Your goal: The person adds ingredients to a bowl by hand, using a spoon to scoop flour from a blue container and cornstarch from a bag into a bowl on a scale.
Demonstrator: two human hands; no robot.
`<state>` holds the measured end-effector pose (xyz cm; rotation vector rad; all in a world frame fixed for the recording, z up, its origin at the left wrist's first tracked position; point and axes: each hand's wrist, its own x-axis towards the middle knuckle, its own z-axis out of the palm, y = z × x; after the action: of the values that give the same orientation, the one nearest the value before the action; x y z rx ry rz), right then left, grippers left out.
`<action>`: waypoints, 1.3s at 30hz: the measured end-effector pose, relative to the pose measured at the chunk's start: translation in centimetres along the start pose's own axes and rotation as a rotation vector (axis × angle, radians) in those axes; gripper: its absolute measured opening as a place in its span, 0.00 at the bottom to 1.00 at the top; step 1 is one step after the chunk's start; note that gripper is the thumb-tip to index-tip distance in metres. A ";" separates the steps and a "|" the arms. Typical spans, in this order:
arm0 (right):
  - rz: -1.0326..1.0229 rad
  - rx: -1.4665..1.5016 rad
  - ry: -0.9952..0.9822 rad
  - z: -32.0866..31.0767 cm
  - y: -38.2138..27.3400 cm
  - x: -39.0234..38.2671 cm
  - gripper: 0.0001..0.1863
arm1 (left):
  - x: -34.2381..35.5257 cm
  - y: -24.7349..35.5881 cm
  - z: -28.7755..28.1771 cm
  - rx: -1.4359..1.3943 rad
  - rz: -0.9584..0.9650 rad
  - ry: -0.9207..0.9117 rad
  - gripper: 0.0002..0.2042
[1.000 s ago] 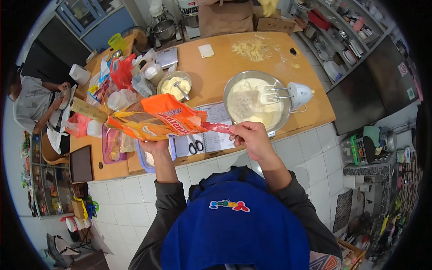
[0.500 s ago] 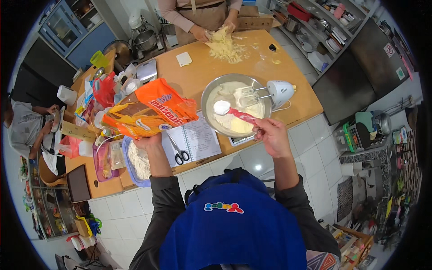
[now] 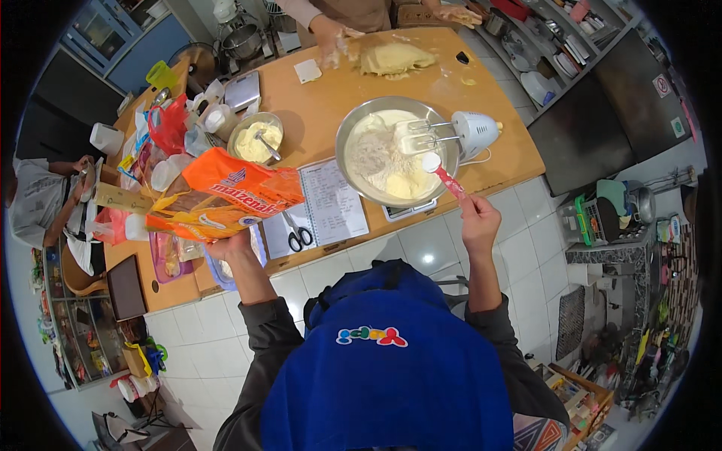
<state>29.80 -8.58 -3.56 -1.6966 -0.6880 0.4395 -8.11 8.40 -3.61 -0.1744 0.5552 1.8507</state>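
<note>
My left hand [image 3: 232,246] grips the bottom of an orange plastic bag [image 3: 233,194] with corn pictured on it, tilted over the table's left half. In my right hand [image 3: 479,218] is a measuring spoon [image 3: 450,183] with a red handle, pinched by its end; white powder shows in its scoop. The scoop is above the right front rim of a large steel bowl [image 3: 343,143]. Inside the bowl lie cream-coloured batter, pale powder and a yellow lump. A white hand mixer [image 3: 476,135] rests at the bowl's right, its coated beaters over the batter.
Beneath the bowl sits a scale [image 3: 410,211]. Scissors [image 3: 299,237] lie on an open notebook [image 3: 335,207]. Behind the bag stands a smaller bowl [image 3: 277,124] with yellow cream and a spoon. Across the table a person stands by a dough mound [image 3: 397,59]; another person [image 3: 45,199] is at left.
The spoon has moved right and toward me, from over the bowl's middle to its rim. The bag has shifted left, uncovering the smaller bowl. The co-worker's hands have come off the dough, now a smoother mound.
</note>
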 end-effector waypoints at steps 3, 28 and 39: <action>-0.242 -0.169 0.054 0.7 0.2 -0.4 0.06 | -0.1 0.9 -0.5 0.004 0.016 -0.013 0.24; -0.573 -0.367 0.154 2.1 1.2 -1.6 0.05 | 0.6 3.8 -0.9 -0.046 -0.027 -0.079 0.26; 0.341 0.429 0.230 1.1 2.2 -1.7 0.08 | 0.4 3.8 -0.6 -0.027 -0.058 -0.060 0.27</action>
<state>28.34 -9.16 -6.11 -1.4225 -0.1181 0.5737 -11.82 7.55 -3.20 -0.1503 0.4794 1.8021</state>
